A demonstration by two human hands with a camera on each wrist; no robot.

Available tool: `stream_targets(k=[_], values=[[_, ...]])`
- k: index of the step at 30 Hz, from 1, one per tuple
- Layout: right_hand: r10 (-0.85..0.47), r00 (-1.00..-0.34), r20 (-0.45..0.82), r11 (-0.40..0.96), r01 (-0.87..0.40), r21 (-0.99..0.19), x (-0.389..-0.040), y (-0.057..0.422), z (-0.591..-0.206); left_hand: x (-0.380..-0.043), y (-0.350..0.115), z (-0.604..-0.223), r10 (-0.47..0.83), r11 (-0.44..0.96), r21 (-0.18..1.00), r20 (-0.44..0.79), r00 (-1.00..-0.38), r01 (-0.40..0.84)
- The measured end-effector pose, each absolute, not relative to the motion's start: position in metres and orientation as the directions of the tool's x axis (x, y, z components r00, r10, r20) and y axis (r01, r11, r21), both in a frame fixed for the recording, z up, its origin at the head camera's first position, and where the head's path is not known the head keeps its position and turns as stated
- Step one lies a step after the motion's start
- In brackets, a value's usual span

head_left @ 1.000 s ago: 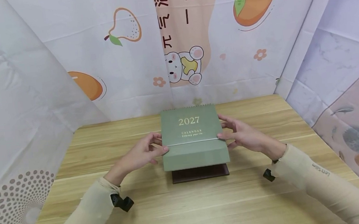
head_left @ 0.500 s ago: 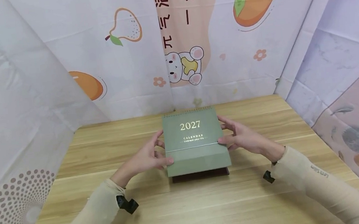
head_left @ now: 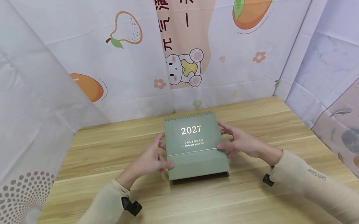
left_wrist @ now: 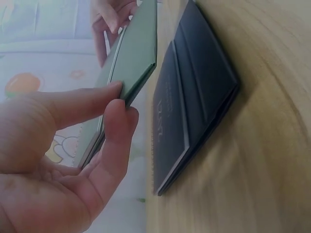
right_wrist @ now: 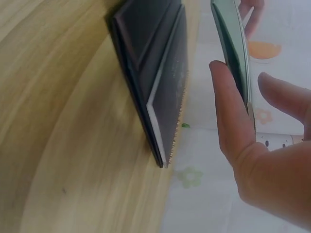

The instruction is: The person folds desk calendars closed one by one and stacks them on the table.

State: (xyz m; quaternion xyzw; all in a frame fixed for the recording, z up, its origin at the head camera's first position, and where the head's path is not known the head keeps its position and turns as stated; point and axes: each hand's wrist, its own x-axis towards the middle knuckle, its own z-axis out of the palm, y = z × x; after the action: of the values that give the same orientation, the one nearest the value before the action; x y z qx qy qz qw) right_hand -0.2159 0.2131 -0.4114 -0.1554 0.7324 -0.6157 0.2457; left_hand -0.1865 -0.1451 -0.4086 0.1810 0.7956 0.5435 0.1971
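A green spiral-bound desk calendar marked 2027 is held level between both hands, its wire binding toward the back wall. My left hand pinches its left edge, thumb on top and fingers underneath. On the opposite edge, my right hand has its thumb over the front face and its fingers behind. Below lies a dark calendar with a pale-edged page block, flat on the table. A gap shows between the two calendars in both wrist views. From the head view the green one hides nearly all of the dark one.
The wooden table runs back to a hanging curtain printed with fruit and a bunny. More patterned cloth hangs at the right side. A black wrist camera is strapped at the left sleeve.
The green calendar has come down and nearer, now covering almost all of the dark calendar beneath. My left hand has shifted slightly right and toward me with it; the right hand has lowered a little.
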Motion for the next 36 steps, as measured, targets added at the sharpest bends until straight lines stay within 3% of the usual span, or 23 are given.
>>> stream_targets(k=[8, 21, 36], values=[[-0.545, -0.821, -0.171, 0.206, 0.066, -0.976, -0.217, 0.218, -0.423, -0.189, -0.138, -0.428, 0.516, 0.315, 0.947, -0.108, -0.849, 0.071], [-0.518, -0.825, -0.226, 0.424, -0.018, -0.905, -0.224, 0.212, -0.436, -0.193, -0.132, -0.444, 0.485, 0.384, 0.921, -0.137, -0.864, 0.069], [-0.523, -0.816, -0.247, 0.489, -0.05, -0.871, -0.228, 0.208, -0.44, -0.198, -0.129, -0.45, 0.48, 0.443, 0.893, -0.164, -0.862, 0.076]])
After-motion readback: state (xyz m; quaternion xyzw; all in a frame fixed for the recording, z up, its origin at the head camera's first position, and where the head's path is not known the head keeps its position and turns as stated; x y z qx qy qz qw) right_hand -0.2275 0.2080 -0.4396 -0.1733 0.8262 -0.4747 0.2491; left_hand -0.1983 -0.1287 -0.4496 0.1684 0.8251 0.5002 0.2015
